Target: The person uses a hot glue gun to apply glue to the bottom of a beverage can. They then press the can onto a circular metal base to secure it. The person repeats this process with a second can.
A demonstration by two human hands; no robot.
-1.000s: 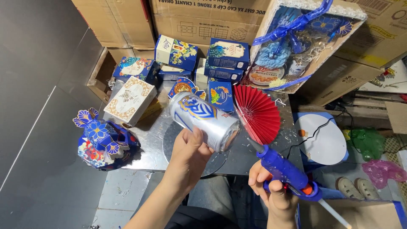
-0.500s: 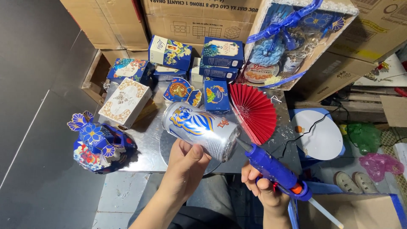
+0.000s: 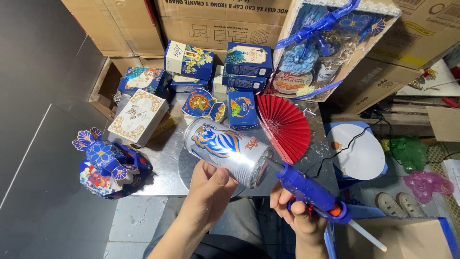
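My left hand (image 3: 207,188) has its grip wrapped around the silver can (image 3: 227,151), thumb across the near side, the can lying tilted with its base end pointing toward four o'clock. My right hand (image 3: 298,218) is closed firmly on the handle of the blue glue gun (image 3: 311,194), and its nozzle tip sits right at the rim of the can's base, touching or just short of it, I cannot tell which.

The can hangs above the near edge of the metal worktop (image 3: 163,168), over a round silver disc (image 3: 184,168) lying flat there. Open room is mostly toward me, at six o'clock, where the worktop ends above my lap.

At one o'clock from the can, very near, the red paper fan (image 3: 285,125) lies spread open. At twelve, a small blue box (image 3: 241,109) stands just behind the can, with a flat blue ornament (image 3: 203,103) beside it. At ten, a white and gold box (image 3: 138,116) lies tilted. More blue boxes (image 3: 189,60) crowd the far edge, backed by cardboard cartons (image 3: 225,24). At nine, off the worktop's left edge, sits a blue flowered paper piece (image 3: 110,165). At three, a white round plate (image 3: 357,151) with a black cord across it rests low on the right.
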